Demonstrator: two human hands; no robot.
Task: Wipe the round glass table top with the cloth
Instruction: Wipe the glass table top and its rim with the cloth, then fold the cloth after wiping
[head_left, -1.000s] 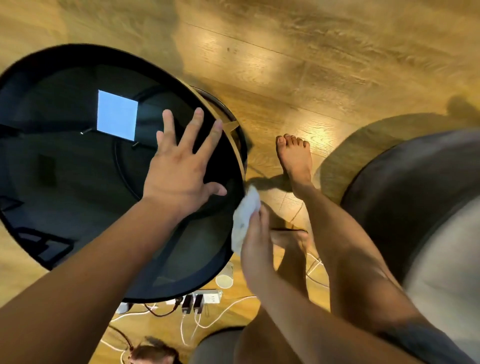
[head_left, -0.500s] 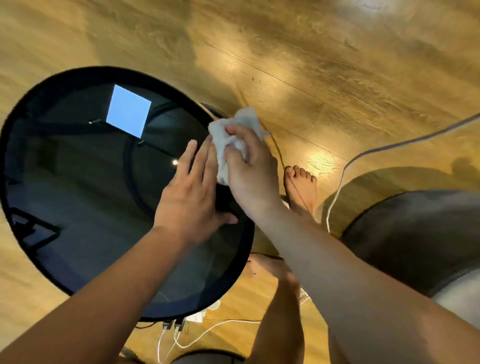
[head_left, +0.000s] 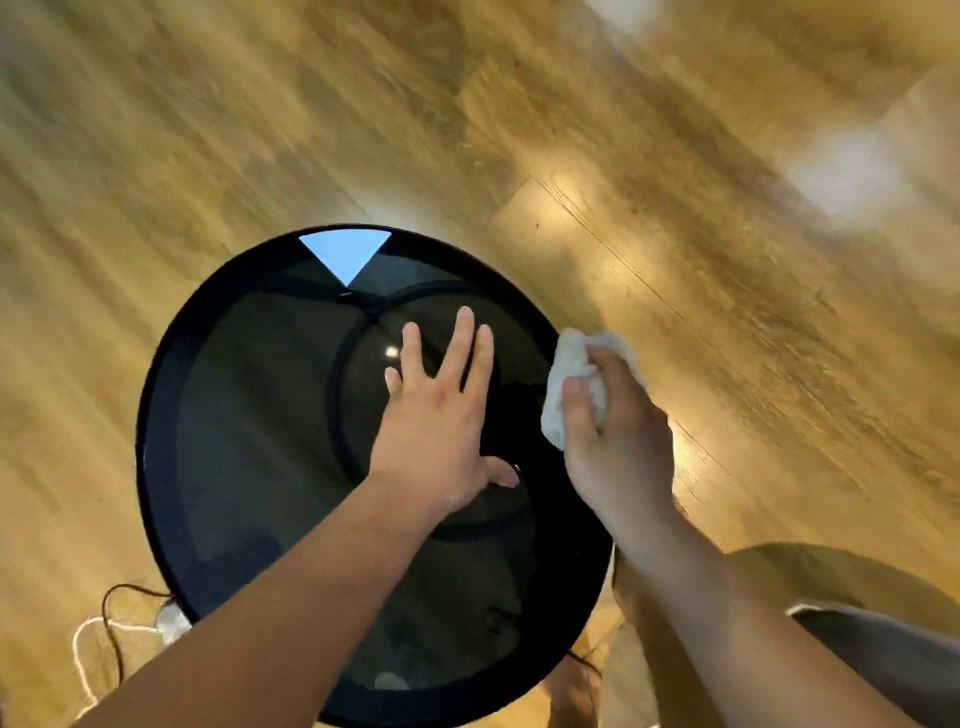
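Head view, looking steeply down. The round glass table top (head_left: 249, 441), dark with a black rim, fills the lower centre of the frame and stands on a wooden floor (head_left: 675, 156).

The left hand (head_left: 436, 410) lies flat on the glass right of centre. Its fingers are straight and spread, the thumb is out to the right, and it grasps nothing.

The right hand (head_left: 618, 441) is at the table's right edge, with its fingers curled round a crumpled white cloth (head_left: 569, 374). The cloth bulges out above and to the left of the fingers and overlaps the black rim. Motion blur leaves it unclear whether the cloth presses on the glass or only on the rim's outer edge. The two hands are near each other but apart, with a strip of dark glass between them.

A pale blue triangular reflection (head_left: 345, 254) sits at the far edge of the glass. White and dark cables (head_left: 98, 629) lie on the floor at lower left, beside the rim. A grey rounded object (head_left: 883, 649), cut off by the frame, occupies the lower right corner.
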